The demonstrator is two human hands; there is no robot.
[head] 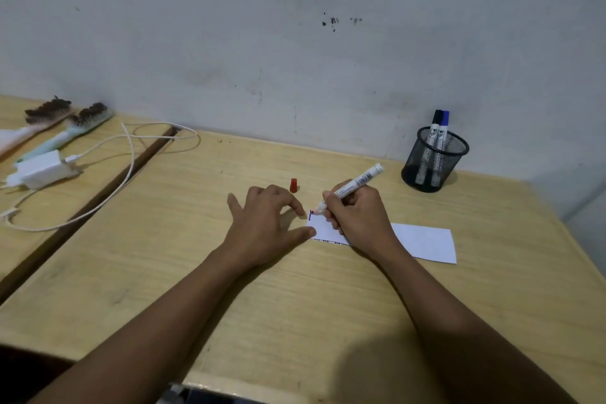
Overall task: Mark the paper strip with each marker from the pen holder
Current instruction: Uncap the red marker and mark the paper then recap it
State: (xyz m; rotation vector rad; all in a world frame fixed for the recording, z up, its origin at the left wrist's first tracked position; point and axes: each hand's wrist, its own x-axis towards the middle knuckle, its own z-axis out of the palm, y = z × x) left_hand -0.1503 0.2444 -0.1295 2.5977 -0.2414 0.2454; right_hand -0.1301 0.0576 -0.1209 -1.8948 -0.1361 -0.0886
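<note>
Now at the strip's left end, the right hand [355,213] grips a red marker [352,187] in a writing hold, tip pressed to the paper strip's [423,243] far left corner, barrel slanting up and away to the right. Just beside it, the left hand [265,223] lies flat and unclenched on the desk [295,305], holding nothing, its thumb and forefinger pinning the strip's left edge. The strip runs left to right under the right wrist, its long axis nearly parallel to the desk's front edge, most of its blank length stretching away to the right. Blue marks show at the left edge, with darker ones along the near edge. A red cap [293,185] stands on the desk just beyond the left fingers. Farther right, by the wall, a mesh holder [434,161] keeps two more markers, black [435,123] and blue [443,126], nearer the right hand, which looks better placed to return this one.
</note>
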